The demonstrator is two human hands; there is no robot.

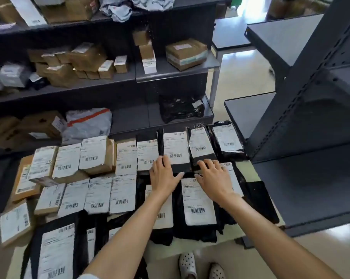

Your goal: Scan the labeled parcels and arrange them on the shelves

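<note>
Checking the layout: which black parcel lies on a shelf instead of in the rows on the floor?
The crumpled black bag on the lowest shelf, behind the labeled rows. It lies alone, its small label at its right end.

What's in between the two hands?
In the head view, a black parcel with a white barcode label lies between the left hand and the right hand, with both hands resting on neighbouring parcels.

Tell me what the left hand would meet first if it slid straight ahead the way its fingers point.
The left hand points up the table toward the shelving. Its fingertips already rest at the lower edge of a black parcel with a white label, so it would probably push into that first. Beyond lies the lowest shelf edge.
</note>
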